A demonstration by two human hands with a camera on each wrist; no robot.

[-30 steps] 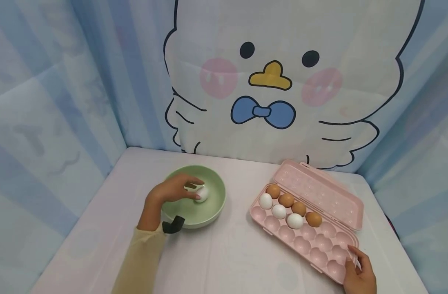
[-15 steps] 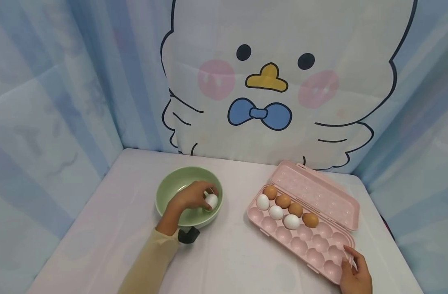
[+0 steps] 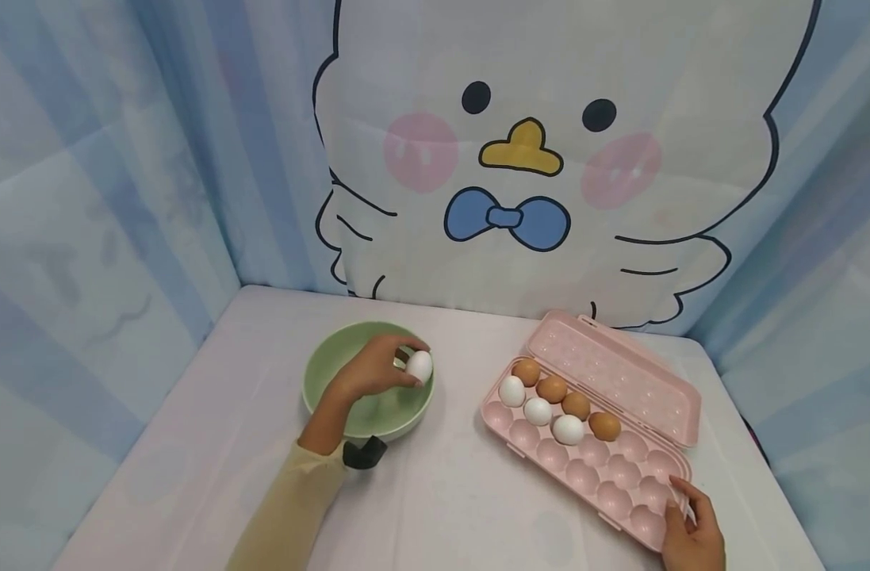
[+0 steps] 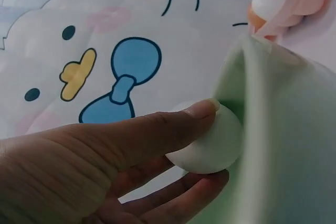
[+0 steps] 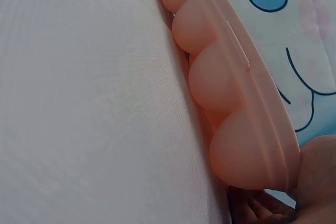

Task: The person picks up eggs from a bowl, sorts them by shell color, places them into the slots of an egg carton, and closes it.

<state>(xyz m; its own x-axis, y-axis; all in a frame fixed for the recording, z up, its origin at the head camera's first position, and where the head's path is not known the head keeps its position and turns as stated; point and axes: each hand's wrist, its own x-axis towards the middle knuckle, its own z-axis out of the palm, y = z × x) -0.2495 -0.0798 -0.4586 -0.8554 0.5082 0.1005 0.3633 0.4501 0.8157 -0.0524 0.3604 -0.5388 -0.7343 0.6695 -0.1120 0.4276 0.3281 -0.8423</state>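
Between thumb and fingertips, my left hand (image 3: 370, 371) pinches a white egg (image 3: 420, 367) at the right side of the green bowl (image 3: 327, 361). The left wrist view shows the egg (image 4: 212, 142) close to the bowl's rim (image 4: 254, 87); whether they touch, I cannot tell. To the right lies a pink egg carton (image 3: 623, 470) with its lid folded back. Several brown eggs (image 3: 552, 388) fill part of its back row, and three white eggs (image 3: 538, 411) sit in the row before them. My right hand (image 3: 694, 527) grips the carton's near right end, fingers partly beneath it.
The open lid (image 3: 620, 381) leans back behind the carton. A white cloth (image 3: 463, 492) covers the table. Curtains (image 3: 113, 238) stand at both sides, and a backdrop with a cartoon bird (image 3: 513, 270) hangs behind the table.
My left hand has carried the white egg from the bowl's middle to its right side and raised it towards the rim. The right hand keeps its hold on the carton.
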